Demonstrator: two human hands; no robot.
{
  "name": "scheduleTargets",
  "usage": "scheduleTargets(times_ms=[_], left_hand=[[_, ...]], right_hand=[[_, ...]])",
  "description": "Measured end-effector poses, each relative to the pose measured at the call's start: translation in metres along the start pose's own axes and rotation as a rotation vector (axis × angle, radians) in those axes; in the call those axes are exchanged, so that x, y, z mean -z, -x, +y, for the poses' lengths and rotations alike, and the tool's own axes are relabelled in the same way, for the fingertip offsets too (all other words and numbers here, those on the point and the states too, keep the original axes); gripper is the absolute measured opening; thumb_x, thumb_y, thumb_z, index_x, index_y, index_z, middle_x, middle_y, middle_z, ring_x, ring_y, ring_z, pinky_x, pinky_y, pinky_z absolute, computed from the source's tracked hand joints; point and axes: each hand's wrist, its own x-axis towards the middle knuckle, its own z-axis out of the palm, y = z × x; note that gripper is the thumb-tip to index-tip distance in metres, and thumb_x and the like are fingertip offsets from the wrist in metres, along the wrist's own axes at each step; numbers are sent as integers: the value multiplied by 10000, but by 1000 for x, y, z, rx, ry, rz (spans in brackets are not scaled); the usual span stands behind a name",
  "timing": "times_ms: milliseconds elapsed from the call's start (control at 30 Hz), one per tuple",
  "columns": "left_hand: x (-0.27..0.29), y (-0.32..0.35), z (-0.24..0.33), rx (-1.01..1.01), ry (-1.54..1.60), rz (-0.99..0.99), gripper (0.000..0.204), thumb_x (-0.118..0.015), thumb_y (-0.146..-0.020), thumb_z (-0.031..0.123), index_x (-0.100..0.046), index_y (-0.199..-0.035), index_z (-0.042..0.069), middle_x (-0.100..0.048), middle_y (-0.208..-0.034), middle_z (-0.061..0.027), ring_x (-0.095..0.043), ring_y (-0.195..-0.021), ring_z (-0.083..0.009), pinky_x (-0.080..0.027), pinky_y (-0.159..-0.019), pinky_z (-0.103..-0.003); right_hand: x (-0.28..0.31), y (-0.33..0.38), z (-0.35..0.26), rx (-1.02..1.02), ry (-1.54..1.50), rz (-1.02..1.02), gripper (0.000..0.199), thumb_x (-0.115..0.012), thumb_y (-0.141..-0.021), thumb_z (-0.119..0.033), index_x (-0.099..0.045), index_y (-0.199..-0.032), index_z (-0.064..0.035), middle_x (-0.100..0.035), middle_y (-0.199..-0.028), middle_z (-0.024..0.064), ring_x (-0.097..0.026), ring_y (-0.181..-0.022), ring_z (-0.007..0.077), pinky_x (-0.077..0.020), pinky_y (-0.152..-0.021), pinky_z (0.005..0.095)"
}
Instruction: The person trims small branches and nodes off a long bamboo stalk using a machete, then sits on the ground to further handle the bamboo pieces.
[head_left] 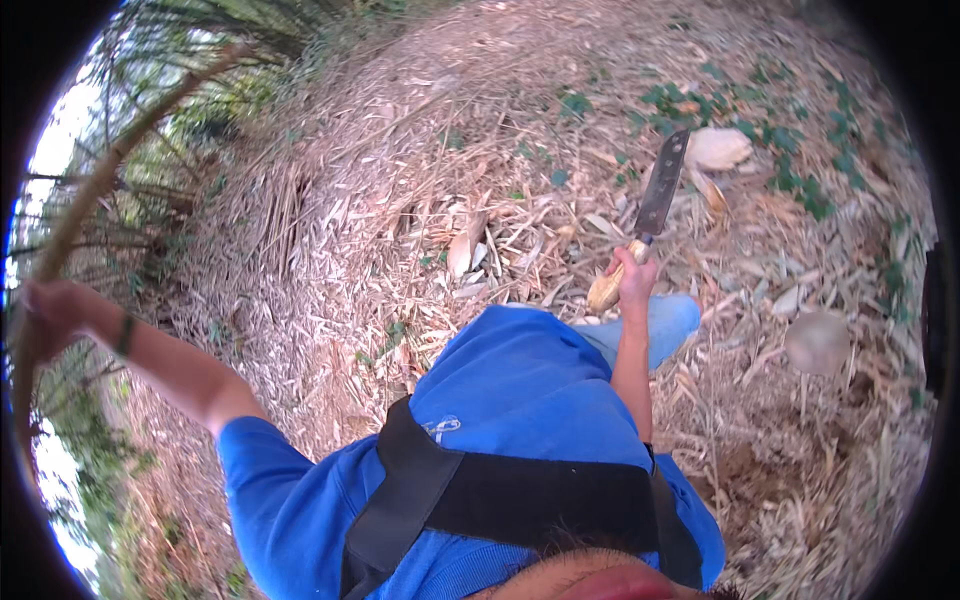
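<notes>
My left hand (52,315) is raised at the far left, closed around a long brown pole (100,180) that curves from the lower left up toward the trees. Motion blurs this hand a little. In front of me to the right, my right hand (637,275) grips a broad knife (663,185) by its pale wooden handle (606,291). Its dark blade, marked by a row of spots or holes, points up and away from me. The blade's far end overlaps or lies close to a pale flat stone or wood piece (718,149) on the ground.
Dry leaves and husks (370,190) cover the sloping ground. Low green plants (800,175) grow at the far right. A round pale object (818,343), perhaps a cut stump, sits to the right. Trees and brush (215,110) stand along the left. My bent knee (665,325) is below the knife.
</notes>
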Motion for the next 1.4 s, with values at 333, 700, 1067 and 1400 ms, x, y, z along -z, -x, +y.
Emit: scheduleTargets(times_ms=[333, 700, 1067, 1400], left_hand=[[482, 118, -153, 895, -516, 255, 334, -653, -870, 348, -595, -987, 41, -651, -915, -138, -584, -792, -229, -505, -710, -346], [671, 321, -57, 1654, -557, 605, 390, -614, -907, 440, -602, -1031, 70, -661, -944, -115, -590, -783, -212, -509, -661, -316], [677, 360, 26, 1770, -628, 746, 395, -600, -919, 444, -601, -1054, 73, -662, -964, -112, -598, -817, -211, -515, -685, -320], [662, 382, 38, 1851, -596, 787, 400, -587, -930, 447, -601, -1075, 75, -663, -982, -109, -605, -849, -210, -520, -706, -323]], right_hand=[[-66, -25, 5, -74, 154, -307, 135, -622, -813, -40, -551, -925, -20, -547, -664, 59, -549, -512, 164, -467, -487, 300], [-84, -44, -29, -25, 412, -450, 132, -615, -829, -36, -538, -933, -8, -538, -681, 64, -538, -520, 166, -482, -492, 320], [-157, -24, 28, -178, 547, -706, 154, -634, -800, -21, -555, -931, 3, -569, -686, 73, -555, -506, 162, -487, -486, 298], [-188, 29, 65, -207, 650, -933, 162, -659, -788, -70, -566, -894, 9, -573, -653, 68, -566, -532, 153, -489, -521, 300]])
